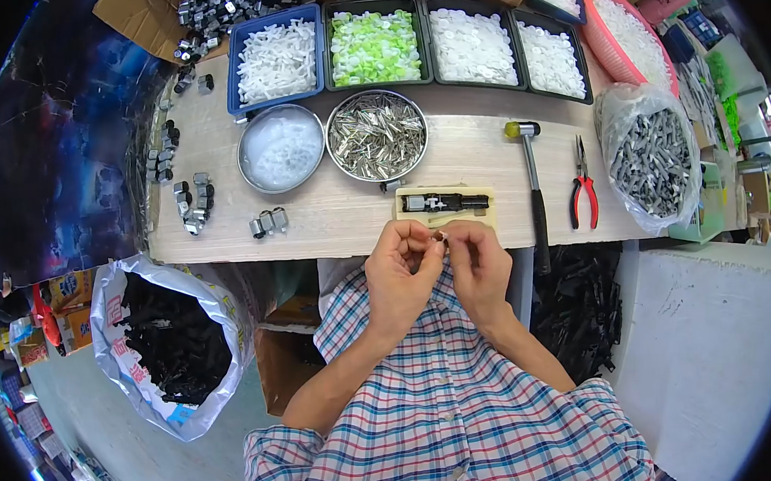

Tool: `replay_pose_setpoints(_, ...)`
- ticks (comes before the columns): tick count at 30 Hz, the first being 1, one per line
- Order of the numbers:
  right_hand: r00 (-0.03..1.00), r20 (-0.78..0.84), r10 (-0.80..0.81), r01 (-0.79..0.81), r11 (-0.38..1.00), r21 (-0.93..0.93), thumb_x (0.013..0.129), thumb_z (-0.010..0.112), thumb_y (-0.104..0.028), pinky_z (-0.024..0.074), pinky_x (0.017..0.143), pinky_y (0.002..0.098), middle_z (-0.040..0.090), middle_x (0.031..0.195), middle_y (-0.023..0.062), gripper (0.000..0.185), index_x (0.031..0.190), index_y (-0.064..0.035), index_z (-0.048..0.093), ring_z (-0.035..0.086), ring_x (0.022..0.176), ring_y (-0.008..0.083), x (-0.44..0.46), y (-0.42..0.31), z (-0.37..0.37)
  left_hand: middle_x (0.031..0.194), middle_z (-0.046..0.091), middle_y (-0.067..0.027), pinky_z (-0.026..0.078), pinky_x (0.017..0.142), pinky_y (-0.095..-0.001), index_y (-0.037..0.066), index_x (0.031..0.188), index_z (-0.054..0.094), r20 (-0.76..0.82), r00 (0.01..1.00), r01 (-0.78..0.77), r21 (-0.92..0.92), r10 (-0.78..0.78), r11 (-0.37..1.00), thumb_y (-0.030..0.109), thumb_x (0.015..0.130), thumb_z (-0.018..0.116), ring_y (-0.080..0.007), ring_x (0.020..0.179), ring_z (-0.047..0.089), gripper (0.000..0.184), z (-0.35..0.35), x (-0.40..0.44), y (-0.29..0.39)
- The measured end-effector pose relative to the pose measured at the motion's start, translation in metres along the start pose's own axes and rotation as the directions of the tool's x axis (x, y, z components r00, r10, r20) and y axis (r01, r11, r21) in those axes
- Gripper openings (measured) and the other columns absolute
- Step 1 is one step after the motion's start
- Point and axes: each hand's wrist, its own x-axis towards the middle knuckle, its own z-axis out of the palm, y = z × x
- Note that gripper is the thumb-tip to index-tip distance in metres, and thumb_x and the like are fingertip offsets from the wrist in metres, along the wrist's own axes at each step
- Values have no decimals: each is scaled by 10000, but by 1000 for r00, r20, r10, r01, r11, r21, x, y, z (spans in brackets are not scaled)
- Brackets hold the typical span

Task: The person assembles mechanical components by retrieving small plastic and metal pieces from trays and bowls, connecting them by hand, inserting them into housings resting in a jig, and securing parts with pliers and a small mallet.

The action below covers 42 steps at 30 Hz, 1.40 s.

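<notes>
Close together at the table's front edge, my left hand (399,280) and my right hand (480,268) meet at the fingertips. Between them is a small dark-brownish piece (440,236), too small to name; both hands are closed in a pinch around it. Just beyond the fingers lies a cream-coloured block (413,224), perhaps a fixture, with a long black-and-silver part (444,202) set in it. A round metal bowl of slim silvery metal pieces (378,136) stands behind the block. Beside it is another bowl (281,148) with a whitish substance.
Trays of white pieces (276,60) and green-and-white pieces (376,48) line the back. To the right lie a hammer (533,176), pliers (584,186) and a plastic bag of grey parts (653,164). Silver-and-black parts (268,222) sit at left; a sack of black parts (173,340) stands below.
</notes>
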Motion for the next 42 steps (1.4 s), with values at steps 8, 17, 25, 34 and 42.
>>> replay_pose_setpoints(8,898,329,293,-389,878,279,918,715,0,533,761,270,692,997,69,132,1031,0,648,668,878,138,7,2,-28,957,729,-66,538,758,-218,-25,1151,595,226,973,-149,443,51,884,-14,958,688,-80,873,670,214,-23,6,24)
replay_pose_setpoints(17,901,433,-44,79,995,-63,853,752,-3,509,714,336,626,959,108,170,983,-26,645,639,845,261,19,-9,-44,899,756,-138,564,681,-282,-18,1164,632,238,971,-99,404,0,909,4,944,684,-178,780,734,227,-21,7,17)
replay_pose_setpoints(25,906,381,-184,342,848,-404,797,735,-28,459,734,412,608,900,101,154,907,-51,629,594,836,305,27,5,-41,970,715,-175,576,746,-369,-30,1077,675,399,847,-525,730,352,437,-30,855,671,-324,905,708,222,-23,-1,14)
replay_pose_setpoints(34,875,453,-169,385,811,-441,830,719,-74,449,724,409,580,873,93,116,882,-57,616,572,820,302,33,12,-34,1108,716,-174,533,932,-441,-28,978,693,646,602,-757,649,470,78,86,801,662,-339,1148,647,213,-25,-3,-18)
replay_pose_setpoints(42,857,486,-170,387,836,-388,815,718,-62,466,756,414,589,878,97,140,937,-51,649,582,832,308,33,10,-41,1169,713,-196,514,938,-461,-24,973,687,651,638,-702,711,412,-37,96,833,636,-364,1196,637,191,-14,-17,-18)
